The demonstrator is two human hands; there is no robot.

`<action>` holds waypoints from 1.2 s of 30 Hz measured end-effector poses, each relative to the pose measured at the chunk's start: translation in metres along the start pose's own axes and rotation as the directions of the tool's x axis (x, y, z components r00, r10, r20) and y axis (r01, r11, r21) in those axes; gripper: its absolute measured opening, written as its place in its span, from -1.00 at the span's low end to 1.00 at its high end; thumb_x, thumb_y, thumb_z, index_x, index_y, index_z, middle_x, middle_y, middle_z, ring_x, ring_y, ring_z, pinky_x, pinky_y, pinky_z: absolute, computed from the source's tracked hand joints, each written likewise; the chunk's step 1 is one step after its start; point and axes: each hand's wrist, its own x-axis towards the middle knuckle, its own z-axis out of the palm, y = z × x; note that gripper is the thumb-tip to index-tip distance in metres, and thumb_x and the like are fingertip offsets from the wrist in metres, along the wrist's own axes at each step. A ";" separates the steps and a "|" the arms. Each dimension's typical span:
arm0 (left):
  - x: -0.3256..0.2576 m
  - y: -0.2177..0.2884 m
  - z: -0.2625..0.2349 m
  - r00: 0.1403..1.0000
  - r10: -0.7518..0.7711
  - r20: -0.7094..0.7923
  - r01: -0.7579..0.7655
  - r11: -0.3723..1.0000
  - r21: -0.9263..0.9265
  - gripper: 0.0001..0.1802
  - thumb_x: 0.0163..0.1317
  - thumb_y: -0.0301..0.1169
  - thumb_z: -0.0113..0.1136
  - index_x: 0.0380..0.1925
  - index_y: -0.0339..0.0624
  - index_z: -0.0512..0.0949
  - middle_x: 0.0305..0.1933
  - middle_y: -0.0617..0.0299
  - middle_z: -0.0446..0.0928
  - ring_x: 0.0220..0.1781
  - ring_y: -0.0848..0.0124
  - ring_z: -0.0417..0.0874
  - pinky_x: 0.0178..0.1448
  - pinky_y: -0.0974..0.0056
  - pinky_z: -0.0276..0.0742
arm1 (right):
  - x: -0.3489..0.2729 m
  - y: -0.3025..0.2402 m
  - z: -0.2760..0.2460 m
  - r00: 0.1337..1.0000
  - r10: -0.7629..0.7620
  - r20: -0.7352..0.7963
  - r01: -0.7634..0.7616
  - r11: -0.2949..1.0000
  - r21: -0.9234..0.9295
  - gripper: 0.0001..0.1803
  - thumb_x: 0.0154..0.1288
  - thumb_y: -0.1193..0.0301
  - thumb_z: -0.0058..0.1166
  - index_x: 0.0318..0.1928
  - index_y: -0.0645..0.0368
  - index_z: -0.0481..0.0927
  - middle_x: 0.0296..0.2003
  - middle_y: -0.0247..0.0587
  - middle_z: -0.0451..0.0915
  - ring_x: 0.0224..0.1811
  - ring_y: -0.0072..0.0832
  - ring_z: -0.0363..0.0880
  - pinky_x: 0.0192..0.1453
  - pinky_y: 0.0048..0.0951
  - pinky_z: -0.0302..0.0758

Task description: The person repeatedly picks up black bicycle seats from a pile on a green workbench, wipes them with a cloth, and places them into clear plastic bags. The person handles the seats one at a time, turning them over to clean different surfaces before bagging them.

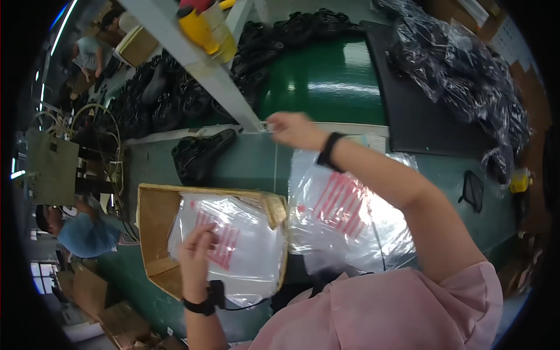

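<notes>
My left hand, a dark band on its wrist, is over a stack of clear plastic bags with red print. Its fingers are bent and pressed together; whether they pinch the top bag is hidden. The bags lie in an open cardboard box. My right hand reaches across to the foot of a pale metal post. Its fingers are closed and slightly blurred, beside a small whitish thing I cannot make out. More printed clear bags lie beneath my right forearm.
A black moulded part lies beyond the box. Several similar dark parts line the green belt. Plastic-wrapped dark parts are heaped on a black mat at right. A yellow-handled tool hangs on the post. Other people work at left.
</notes>
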 end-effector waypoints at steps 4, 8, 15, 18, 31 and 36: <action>0.008 -0.054 0.020 0.979 -0.092 0.181 0.108 0.991 -0.081 -0.77 0.27 -0.54 0.09 -0.10 -0.28 0.61 -0.27 0.17 0.63 -0.24 0.48 0.64 -0.19 0.43 0.49 | 0.106 -0.029 0.151 0.633 -0.739 -0.231 0.528 0.629 -0.571 -0.58 0.00 0.46 0.16 -0.04 0.24 0.51 -0.36 -0.15 0.52 -0.38 -0.28 0.43 -0.29 -0.40 0.40; 0.011 -0.081 0.011 0.951 -0.109 0.290 0.154 0.979 -0.137 -0.76 0.22 -0.55 0.16 -0.09 -0.27 0.61 -0.21 0.12 0.64 -0.21 0.43 0.67 -0.12 0.39 0.52 | 0.155 -0.020 0.198 0.941 -0.297 0.162 0.336 0.773 -0.538 -0.06 -0.15 0.44 0.34 0.30 0.19 0.16 0.04 0.01 0.44 0.13 -0.13 0.39 0.18 -0.17 0.36; 0.014 -0.093 -0.019 0.949 -0.014 0.316 0.069 0.984 -0.164 -0.77 0.20 -0.54 0.17 -0.12 -0.20 0.62 -0.28 0.13 0.65 -0.26 0.35 0.66 -0.16 0.34 0.52 | 0.173 -0.036 0.187 0.963 -0.026 0.267 0.081 0.976 -0.200 -0.17 -0.10 0.24 0.37 0.14 0.37 0.26 -0.12 0.16 0.55 -0.16 -0.08 0.60 -0.08 -0.22 0.53; 0.008 -0.077 -0.028 0.913 0.128 0.388 -0.101 0.991 -0.090 -0.72 0.15 -0.56 0.18 -0.10 -0.19 0.61 -0.24 0.12 0.64 -0.23 0.26 0.66 -0.10 0.28 0.53 | 0.144 -0.064 0.147 0.721 0.324 0.613 -0.688 0.440 0.577 -0.33 0.14 0.10 0.15 0.11 0.34 0.35 -0.14 0.06 0.56 -0.29 -0.23 0.63 -0.28 -0.28 0.58; -0.087 0.093 0.091 0.261 0.776 0.574 -0.958 0.283 0.054 -0.34 -0.09 -0.11 0.34 0.12 0.17 0.50 0.30 0.27 0.34 0.32 0.16 0.29 0.30 -0.15 0.17 | -0.144 -0.161 0.011 0.879 0.020 0.477 -0.476 -0.018 0.879 -0.17 0.12 -0.08 0.04 0.21 0.33 0.31 -0.24 0.21 0.47 -0.56 -0.17 0.55 -0.61 -0.36 0.55; -0.074 0.110 0.183 0.413 0.772 0.482 -0.873 0.184 0.452 -0.29 -0.10 -0.02 0.30 0.17 0.24 0.42 0.33 0.27 0.28 0.38 0.04 0.18 0.31 -0.24 0.11 | -0.305 -0.125 0.027 0.911 0.130 0.391 -0.355 -0.231 0.906 -0.23 0.20 -0.11 -0.13 0.09 0.42 0.38 -0.33 0.20 0.49 -0.57 -0.11 0.54 -0.65 -0.32 0.47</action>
